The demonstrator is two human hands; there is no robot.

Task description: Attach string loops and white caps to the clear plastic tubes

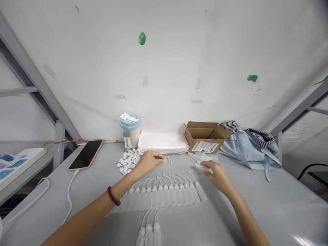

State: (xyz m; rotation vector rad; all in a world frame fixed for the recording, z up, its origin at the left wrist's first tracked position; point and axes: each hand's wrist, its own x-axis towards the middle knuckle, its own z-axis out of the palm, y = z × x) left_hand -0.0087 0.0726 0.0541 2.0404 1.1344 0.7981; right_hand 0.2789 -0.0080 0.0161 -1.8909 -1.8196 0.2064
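Note:
My left hand point(149, 162) is at the middle of the table with thumb and fingertips pinched together at some thin white cords point(168, 159). My right hand point(216, 173) has its fingers curled round a translucent white plastic tube point(201, 166), beside a few similar tubes point(208, 158) in front of the box. Between my forearms lies a slanting row of such tubes point(169, 195), side by side, their white cords pointing away from me. Nearer to me, 3 more corded tubes point(149, 235) lie together. A heap of small white plastic pieces point(128, 161) is left of my left hand.
Along the wall stand a blue-lidded cup point(132, 131), a stack of white packets point(164, 142), an open cardboard box point(205, 136) and a light blue cloth bag point(246, 147). At the left are a phone point(86, 154) on a charging cable and a power strip point(20, 163).

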